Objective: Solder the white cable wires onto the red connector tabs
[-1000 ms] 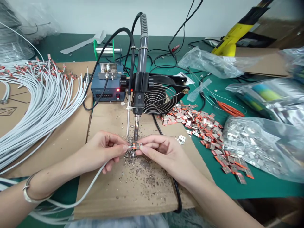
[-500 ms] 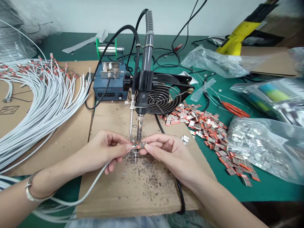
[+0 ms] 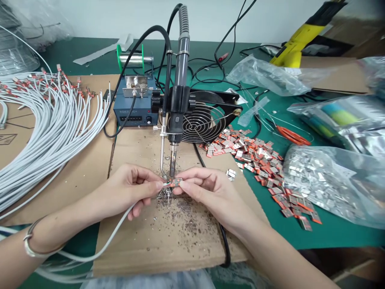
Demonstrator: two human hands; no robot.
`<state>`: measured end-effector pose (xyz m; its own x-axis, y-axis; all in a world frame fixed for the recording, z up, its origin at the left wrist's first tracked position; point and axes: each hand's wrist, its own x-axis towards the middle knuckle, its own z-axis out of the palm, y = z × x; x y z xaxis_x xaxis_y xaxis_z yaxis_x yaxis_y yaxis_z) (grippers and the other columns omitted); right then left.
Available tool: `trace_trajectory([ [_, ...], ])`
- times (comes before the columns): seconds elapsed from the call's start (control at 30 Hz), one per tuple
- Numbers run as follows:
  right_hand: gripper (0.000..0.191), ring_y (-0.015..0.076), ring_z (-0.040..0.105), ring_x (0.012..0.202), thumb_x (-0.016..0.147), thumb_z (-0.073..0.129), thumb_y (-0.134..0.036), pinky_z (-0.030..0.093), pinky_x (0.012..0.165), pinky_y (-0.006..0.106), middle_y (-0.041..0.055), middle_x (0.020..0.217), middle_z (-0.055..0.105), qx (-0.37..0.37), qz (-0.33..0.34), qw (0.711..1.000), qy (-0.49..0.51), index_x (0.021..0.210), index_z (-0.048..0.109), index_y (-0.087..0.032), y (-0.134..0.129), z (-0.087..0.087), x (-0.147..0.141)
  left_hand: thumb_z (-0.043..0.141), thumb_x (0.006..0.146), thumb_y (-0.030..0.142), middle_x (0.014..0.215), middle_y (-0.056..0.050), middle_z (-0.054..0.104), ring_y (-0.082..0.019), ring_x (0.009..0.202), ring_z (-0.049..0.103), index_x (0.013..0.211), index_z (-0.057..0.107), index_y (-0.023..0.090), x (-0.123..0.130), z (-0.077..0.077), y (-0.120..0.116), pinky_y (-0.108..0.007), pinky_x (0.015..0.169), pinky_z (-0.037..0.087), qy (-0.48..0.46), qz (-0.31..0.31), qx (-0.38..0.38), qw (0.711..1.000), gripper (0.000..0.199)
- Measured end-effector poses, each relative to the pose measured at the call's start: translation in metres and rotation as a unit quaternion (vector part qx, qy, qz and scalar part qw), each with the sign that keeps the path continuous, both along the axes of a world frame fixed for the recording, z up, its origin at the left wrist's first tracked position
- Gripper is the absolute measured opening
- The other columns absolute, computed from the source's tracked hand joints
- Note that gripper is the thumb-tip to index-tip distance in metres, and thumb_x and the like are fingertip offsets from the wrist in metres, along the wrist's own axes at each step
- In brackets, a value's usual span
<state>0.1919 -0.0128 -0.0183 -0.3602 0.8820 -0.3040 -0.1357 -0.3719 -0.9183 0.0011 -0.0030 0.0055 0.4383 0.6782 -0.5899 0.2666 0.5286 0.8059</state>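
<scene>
Between thumb and fingers, my left hand [image 3: 136, 188] pinches the end of a white cable [image 3: 116, 233], which hangs down in a curve to the lower left. My right hand [image 3: 207, 188] holds a small orange and silver USB connector [image 3: 177, 182] by its right end. The cable's thin wires meet the connector's left end, right under the tip of an upright soldering iron [image 3: 173, 160] held in a stand. A thin metal feed tube [image 3: 162, 154] comes down beside the iron to the same spot. Solder bits [image 3: 167, 194] lie on the cardboard beneath.
White cables [image 3: 54, 132] are bundled on the left. Behind stand a blue soldering station [image 3: 135, 108], a solder spool [image 3: 134, 60] and a black fan [image 3: 198, 122]. On the right are piled connectors [image 3: 255, 156], a bag of metal parts [image 3: 325, 180] and orange-handled pliers [image 3: 291, 135].
The whole view has shifted slightly, so things appear a little further left and up. Both hands keep their hold on cable and connector; the connector's right end looks slightly raised.
</scene>
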Motion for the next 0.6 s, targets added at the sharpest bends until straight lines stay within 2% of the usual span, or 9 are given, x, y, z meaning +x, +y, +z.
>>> trace_trajectory([
  [0.23,0.025,0.0097,0.065,0.066,0.066,0.074,-0.031,0.050,0.061,0.015,0.0042,0.072,0.068,0.003,-0.014,0.999,-0.031,0.081,0.066,-0.013,0.0003,0.0010,-0.0023,0.057,0.079,0.029,0.050,0.006,0.048,-0.003,0.031,0.042,0.077,0.061,0.013,0.0003,-0.0032,0.0027,-0.009,0.028,0.034,0.026,-0.005,0.007,1.000,0.017],
  [0.6,0.024,0.0090,0.064,0.066,0.069,0.070,-0.032,0.049,0.061,0.017,0.0048,0.073,0.068,0.020,-0.002,0.998,-0.054,0.084,0.064,-0.014,-0.0003,0.0031,-0.0012,0.057,0.079,0.027,0.049,0.006,0.048,-0.003,0.031,0.042,0.075,0.060,0.012,0.0022,0.0016,0.0029,-0.010,0.029,0.033,0.032,0.001,0.010,0.999,0.017],
])
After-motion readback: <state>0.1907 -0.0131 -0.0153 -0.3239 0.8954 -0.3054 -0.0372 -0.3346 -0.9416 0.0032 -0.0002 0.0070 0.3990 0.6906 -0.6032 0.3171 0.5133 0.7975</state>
